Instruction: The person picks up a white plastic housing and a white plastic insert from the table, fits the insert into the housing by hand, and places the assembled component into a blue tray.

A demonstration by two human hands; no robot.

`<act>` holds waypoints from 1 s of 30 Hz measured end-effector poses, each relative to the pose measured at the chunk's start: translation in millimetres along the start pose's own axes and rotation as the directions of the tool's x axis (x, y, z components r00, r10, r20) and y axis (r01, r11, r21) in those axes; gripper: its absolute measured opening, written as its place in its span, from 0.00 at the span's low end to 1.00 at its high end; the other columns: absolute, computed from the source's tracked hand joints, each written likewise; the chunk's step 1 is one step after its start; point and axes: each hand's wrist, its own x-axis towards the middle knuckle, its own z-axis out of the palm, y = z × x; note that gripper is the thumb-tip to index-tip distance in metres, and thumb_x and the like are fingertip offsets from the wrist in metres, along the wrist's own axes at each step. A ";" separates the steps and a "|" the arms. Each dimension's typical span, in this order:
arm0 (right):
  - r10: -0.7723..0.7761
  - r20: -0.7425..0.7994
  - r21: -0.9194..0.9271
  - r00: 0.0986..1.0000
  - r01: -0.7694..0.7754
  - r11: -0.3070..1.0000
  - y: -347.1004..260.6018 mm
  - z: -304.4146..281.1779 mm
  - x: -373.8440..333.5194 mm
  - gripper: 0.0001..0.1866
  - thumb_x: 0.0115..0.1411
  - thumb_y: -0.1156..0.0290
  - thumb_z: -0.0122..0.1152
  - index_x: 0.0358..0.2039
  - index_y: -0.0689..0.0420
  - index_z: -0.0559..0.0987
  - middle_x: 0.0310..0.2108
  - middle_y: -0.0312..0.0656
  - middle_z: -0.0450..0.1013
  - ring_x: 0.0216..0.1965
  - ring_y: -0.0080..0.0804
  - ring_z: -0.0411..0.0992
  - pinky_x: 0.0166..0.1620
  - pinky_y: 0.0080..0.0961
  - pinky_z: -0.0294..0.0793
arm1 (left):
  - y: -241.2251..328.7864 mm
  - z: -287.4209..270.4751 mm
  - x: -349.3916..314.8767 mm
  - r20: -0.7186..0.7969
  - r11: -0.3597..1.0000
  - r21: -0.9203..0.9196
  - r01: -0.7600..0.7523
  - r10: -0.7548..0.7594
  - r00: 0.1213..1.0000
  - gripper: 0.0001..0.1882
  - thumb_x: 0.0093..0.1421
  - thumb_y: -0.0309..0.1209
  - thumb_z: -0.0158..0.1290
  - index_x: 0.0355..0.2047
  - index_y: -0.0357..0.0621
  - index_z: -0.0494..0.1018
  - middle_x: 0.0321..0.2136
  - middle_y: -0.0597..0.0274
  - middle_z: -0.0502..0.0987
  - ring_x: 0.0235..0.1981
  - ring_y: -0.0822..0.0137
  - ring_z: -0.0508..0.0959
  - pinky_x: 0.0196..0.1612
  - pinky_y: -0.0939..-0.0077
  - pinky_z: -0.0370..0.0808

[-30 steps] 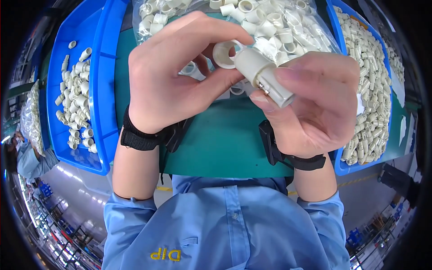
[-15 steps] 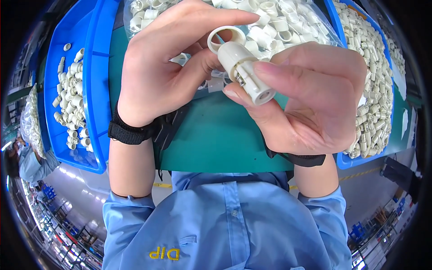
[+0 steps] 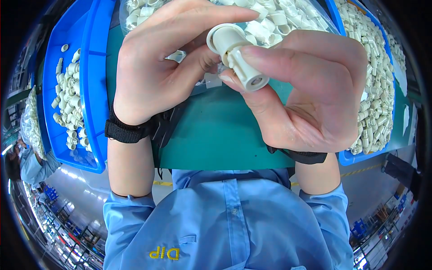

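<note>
- Now, our right hand [image 3: 312, 92] is pinching a white plug [image 3: 243, 69].
- Our left hand [image 3: 146, 72] is holding a ring [image 3: 211, 39]; the plug's wide end is seemingly sitting partway inside.
- Beyond, more rings [image 3: 278, 19] and plugs [image 3: 370, 85] are lying loose.

Free tabletop [image 3: 216, 139] between blue bins [image 3: 96, 90]

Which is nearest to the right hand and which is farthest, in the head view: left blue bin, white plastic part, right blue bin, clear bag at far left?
1. White plastic part: pinched in the right hand.
2. Right blue bin: on the right.
3. Left blue bin: across, on the left.
4. Clear bag: beyond that bin, far left.
</note>
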 end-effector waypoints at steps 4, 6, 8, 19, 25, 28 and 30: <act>-0.016 -0.041 0.016 0.999 0.017 1.000 2.2 3.7 -0.2 0.21 0.42 0.84 0.75 0.40 0.63 0.81 0.34 0.45 0.73 0.27 0.25 0.73 0.24 0.14 0.71 | 1.9 1.1 1.6 -0.004 1.000 -0.001 0.012 -0.012 1.000 0.19 0.54 0.22 0.61 0.47 0.31 0.77 0.41 0.52 0.80 0.37 0.66 0.78 0.38 0.77 0.73; -0.024 -0.061 0.025 0.998 0.026 0.999 2.9 6.4 -0.6 0.21 0.42 0.85 0.75 0.40 0.63 0.81 0.34 0.45 0.73 0.27 0.25 0.73 0.24 0.14 0.71 | 3.1 1.4 1.7 -0.006 1.000 -0.001 0.020 -0.020 1.000 0.19 0.53 0.22 0.61 0.47 0.31 0.77 0.41 0.53 0.80 0.36 0.66 0.78 0.37 0.77 0.73; -0.031 -0.082 0.033 0.996 0.034 0.999 3.6 9.3 -1.2 0.21 0.42 0.85 0.74 0.40 0.64 0.81 0.35 0.45 0.73 0.28 0.25 0.73 0.24 0.14 0.72 | 0.9 1.3 2.6 -0.008 1.000 -0.001 0.027 -0.027 1.000 0.19 0.53 0.21 0.61 0.47 0.32 0.78 0.40 0.53 0.80 0.36 0.66 0.78 0.37 0.77 0.73; -0.061 -0.116 0.075 0.991 0.070 0.995 20.1 19.8 -7.9 0.21 0.44 0.88 0.71 0.41 0.66 0.81 0.33 0.45 0.74 0.28 0.25 0.74 0.26 0.14 0.74 | 11.9 0.8 1.1 -0.018 0.998 -0.007 0.068 -0.068 0.997 0.20 0.50 0.19 0.60 0.46 0.35 0.79 0.36 0.54 0.79 0.33 0.65 0.78 0.35 0.77 0.73; -0.082 -0.037 0.108 0.996 0.085 0.990 24.3 16.5 -7.7 0.19 0.46 0.86 0.71 0.42 0.68 0.80 0.28 0.46 0.77 0.26 0.26 0.75 0.27 0.17 0.76 | 15.6 1.7 2.3 -0.025 0.996 -0.011 0.088 -0.089 0.996 0.20 0.49 0.17 0.59 0.46 0.36 0.79 0.34 0.55 0.79 0.32 0.64 0.77 0.34 0.77 0.72; -0.092 -0.012 0.124 0.996 0.093 0.988 18.4 14.7 -2.3 0.19 0.47 0.85 0.71 0.42 0.69 0.80 0.27 0.47 0.78 0.26 0.27 0.76 0.28 0.18 0.76 | 17.8 1.3 1.7 -0.031 0.995 -0.009 0.100 -0.100 0.994 0.21 0.48 0.17 0.59 0.45 0.37 0.80 0.33 0.56 0.79 0.31 0.64 0.77 0.34 0.76 0.72; 0.156 0.110 0.086 0.982 -0.166 0.982 -10.2 5.1 12.4 0.19 0.48 0.84 0.71 0.43 0.70 0.79 0.28 0.48 0.78 0.27 0.28 0.77 0.28 0.18 0.76 | 13.4 2.5 4.1 -0.035 0.994 -0.010 0.107 -0.108 0.994 0.21 0.48 0.16 0.59 0.45 0.37 0.80 0.32 0.56 0.79 0.31 0.64 0.77 0.33 0.76 0.72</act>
